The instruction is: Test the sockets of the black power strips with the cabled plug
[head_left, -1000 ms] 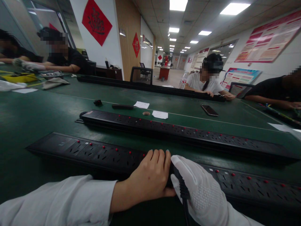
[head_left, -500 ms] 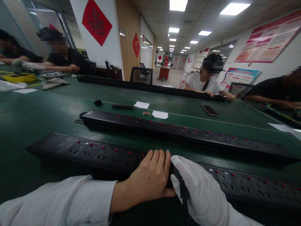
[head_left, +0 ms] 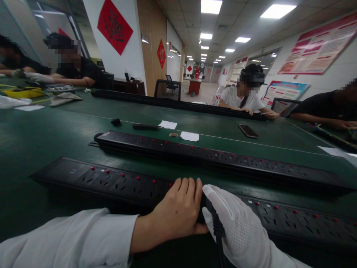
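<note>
A long black power strip [head_left: 111,181] with red switches lies across the green table close to me. My bare left hand [head_left: 175,212] rests on its near edge, fingers curled over the top of the strip. My right hand [head_left: 237,227], in a white glove, sits right beside it and is closed on a black plug with a ribbed cable [head_left: 217,230] that runs down toward me. The plug's front end is hidden between the two hands.
A second long power strip [head_left: 212,156] lies parallel behind the first, and a third [head_left: 178,103] runs along the far side. Paper slips [head_left: 189,136], a phone [head_left: 248,131] and small black parts lie on the green table [head_left: 41,134]. Other people sit at the left, the far side and the right.
</note>
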`<state>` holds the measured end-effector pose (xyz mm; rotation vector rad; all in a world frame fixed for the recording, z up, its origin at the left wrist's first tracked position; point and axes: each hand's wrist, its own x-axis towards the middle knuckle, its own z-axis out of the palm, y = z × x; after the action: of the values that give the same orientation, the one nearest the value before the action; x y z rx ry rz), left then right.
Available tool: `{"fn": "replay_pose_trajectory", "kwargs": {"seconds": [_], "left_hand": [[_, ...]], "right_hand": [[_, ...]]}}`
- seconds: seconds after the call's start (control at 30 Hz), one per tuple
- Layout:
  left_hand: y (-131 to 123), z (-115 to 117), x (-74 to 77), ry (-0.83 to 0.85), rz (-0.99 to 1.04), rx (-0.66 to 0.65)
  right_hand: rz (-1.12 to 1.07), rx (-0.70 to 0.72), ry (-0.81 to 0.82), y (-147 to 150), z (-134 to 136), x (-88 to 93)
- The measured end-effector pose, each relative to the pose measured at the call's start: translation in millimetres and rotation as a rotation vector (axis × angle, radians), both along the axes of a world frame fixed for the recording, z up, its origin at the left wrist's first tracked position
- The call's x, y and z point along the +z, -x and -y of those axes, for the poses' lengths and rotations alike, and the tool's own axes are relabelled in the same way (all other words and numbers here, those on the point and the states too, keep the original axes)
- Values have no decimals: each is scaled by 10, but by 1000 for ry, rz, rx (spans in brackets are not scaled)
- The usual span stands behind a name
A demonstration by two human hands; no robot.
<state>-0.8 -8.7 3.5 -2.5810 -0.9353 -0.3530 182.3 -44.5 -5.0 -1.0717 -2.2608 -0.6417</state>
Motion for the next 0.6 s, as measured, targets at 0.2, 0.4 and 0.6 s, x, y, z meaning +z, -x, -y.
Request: {"fn": "replay_pose_trajectory", "kwargs": {"seconds": [0.2,0.4,0.6], "left_hand": [[0,-1,6,3,-11,5],[-2,1,2,15,5,2],[-1,-5,4,3,2,-3]], "right_hand": [[27,-6,2,-6,11,6],[10,-1,3,6,16,6],[7,1,11,7,20,24]]}}
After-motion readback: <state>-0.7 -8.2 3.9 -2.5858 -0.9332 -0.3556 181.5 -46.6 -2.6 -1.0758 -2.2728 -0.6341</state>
